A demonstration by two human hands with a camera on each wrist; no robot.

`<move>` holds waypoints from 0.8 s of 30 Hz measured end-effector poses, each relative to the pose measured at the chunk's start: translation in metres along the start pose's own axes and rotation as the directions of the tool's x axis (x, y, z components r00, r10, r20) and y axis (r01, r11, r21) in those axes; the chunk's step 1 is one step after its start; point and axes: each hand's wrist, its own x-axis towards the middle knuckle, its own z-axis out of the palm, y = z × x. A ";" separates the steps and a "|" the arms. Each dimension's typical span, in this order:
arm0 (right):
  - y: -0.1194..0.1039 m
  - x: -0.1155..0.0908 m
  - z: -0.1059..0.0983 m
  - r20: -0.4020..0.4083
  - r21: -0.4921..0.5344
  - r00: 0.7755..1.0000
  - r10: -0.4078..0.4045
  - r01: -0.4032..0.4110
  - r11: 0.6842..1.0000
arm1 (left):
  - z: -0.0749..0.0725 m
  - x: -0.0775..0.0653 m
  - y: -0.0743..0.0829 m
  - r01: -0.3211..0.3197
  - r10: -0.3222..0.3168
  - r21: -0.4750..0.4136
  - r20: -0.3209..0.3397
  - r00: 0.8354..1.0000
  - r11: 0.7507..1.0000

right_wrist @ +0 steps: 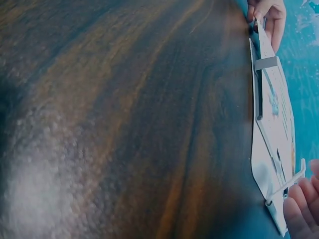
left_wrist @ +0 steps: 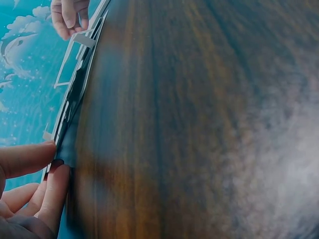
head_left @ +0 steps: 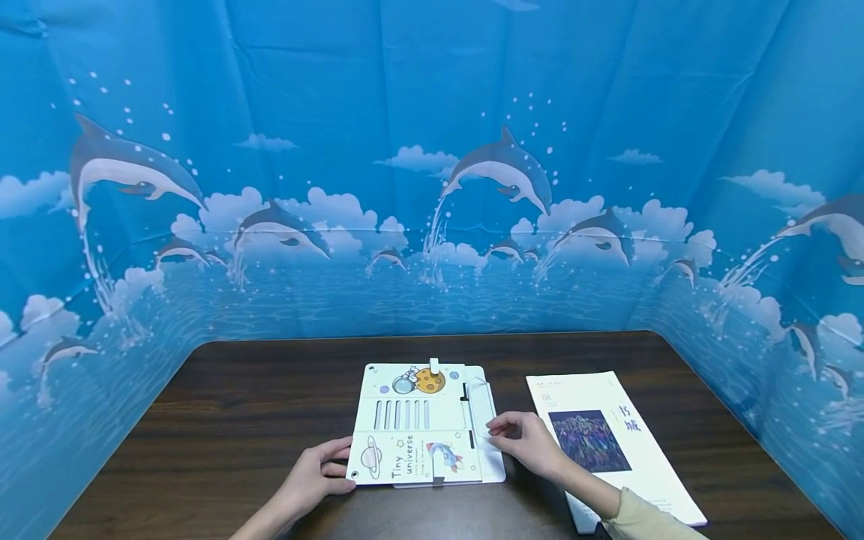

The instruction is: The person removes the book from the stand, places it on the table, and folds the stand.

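Observation:
A white folding book stand (head_left: 398, 457), printed with planets, a rocket and "Tiny universe", lies on the table. My left hand (head_left: 312, 474) pinches its lower left edge between thumb and fingers; the left wrist view shows the thumb (left_wrist: 30, 158) on one face and fingertips behind. At the stand's right side, my right hand (head_left: 529, 442) has thumb and fingers curled at a thin white wire bracket (head_left: 481, 409). In the right wrist view this bracket (right_wrist: 289, 186) rises from the stand beside my curled fingers (right_wrist: 301, 204). A grey clip (right_wrist: 266, 63) sits on the lower edge.
A white-covered book (head_left: 648, 457) with a dark picture lies to the right, under my right forearm. A pale object (head_left: 582, 516) shows at its near left corner. The dark wooden table (head_left: 223, 420) ends at a blue dolphin curtain (head_left: 432, 150) behind and at the sides.

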 end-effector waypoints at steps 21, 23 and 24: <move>0.010 0.007 0.004 0.037 -0.060 0.999 0.011 -0.009 0.998 | -0.001 0.000 0.001 -0.023 0.023 0.005 0.011 1.000 1.000; 0.009 0.007 0.004 0.041 -0.068 0.999 0.010 -0.008 0.998 | -0.001 0.000 0.001 -0.022 0.022 0.009 0.013 1.000 1.000; 0.009 0.007 0.004 0.044 -0.072 0.999 0.009 -0.006 0.997 | -0.001 0.000 0.001 -0.019 0.019 0.011 0.012 1.000 1.000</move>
